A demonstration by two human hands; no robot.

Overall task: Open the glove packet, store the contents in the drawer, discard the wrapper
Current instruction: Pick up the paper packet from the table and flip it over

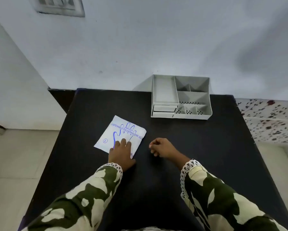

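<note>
while left hand (121,154) presses flat on glove packet (119,133), right hand (161,147) loosely curled, empty.

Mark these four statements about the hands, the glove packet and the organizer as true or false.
1. The left hand rests on the glove packet. True.
2. The right hand grips the packet. False: it sits on the black table, apart from the packet, loosely curled and holding nothing.
3. The packet lies inside the grey organizer. False: it lies flat on the table, apart from the organizer.
4. The organizer stands by the table's far edge. True.
</note>
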